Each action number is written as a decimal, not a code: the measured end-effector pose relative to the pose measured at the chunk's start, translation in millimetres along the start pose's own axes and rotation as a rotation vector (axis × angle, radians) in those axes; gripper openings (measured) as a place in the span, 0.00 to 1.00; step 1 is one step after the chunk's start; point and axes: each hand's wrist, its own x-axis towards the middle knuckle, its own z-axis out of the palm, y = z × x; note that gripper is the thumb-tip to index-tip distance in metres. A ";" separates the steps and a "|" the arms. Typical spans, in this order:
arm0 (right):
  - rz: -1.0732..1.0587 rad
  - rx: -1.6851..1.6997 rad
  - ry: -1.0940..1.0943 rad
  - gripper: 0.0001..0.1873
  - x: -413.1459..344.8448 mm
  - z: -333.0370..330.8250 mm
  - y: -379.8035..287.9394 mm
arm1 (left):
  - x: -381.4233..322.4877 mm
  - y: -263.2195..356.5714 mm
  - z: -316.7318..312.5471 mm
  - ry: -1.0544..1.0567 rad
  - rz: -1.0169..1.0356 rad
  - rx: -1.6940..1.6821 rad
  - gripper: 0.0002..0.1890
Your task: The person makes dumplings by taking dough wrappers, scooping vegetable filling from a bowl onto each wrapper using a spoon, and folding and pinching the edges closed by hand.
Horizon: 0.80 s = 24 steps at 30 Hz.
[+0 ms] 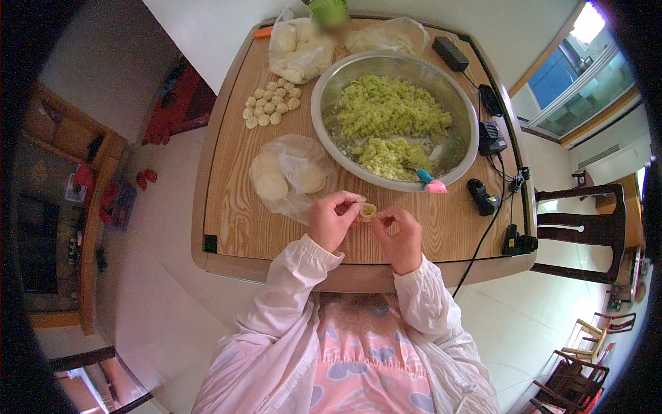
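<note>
My left hand (335, 220) and my right hand (399, 235) pinch opposite sides of a small dough wrapper (367, 211) with green filling in it, held above the table near its front edge. Just beyond stands a wide steel basin (319, 121) of chopped green filling (390, 108); a utensil with a blue and pink handle (430, 181) leans on its near rim. Left of the basin, a clear plastic bag (297, 150) holds round dough wrappers (271, 183). Behind that bag, several small folded dumplings (271, 103) sit in a cluster on the wood.
Filled plastic bags (300, 52) and a green container (328, 14) stand at the table's (238, 207) far side. Along the right edge lie a black power adapter (450, 54), chargers (491, 138), a black device (483, 197) and cables. A dark wooden chair (582, 227) stands to the right.
</note>
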 end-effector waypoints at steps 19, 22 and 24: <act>0.007 0.036 0.057 0.06 0.6 -11.0 2.5 | 84.1 54.6 4.3 0.168 0.686 0.894 0.14; -0.056 0.065 0.090 0.06 1.6 -11.9 9.1 | 55.4 63.4 8.8 0.269 0.780 0.753 0.13; -0.068 0.049 0.098 0.06 1.2 -12.4 7.2 | 20.8 58.9 4.6 0.112 0.521 0.358 0.12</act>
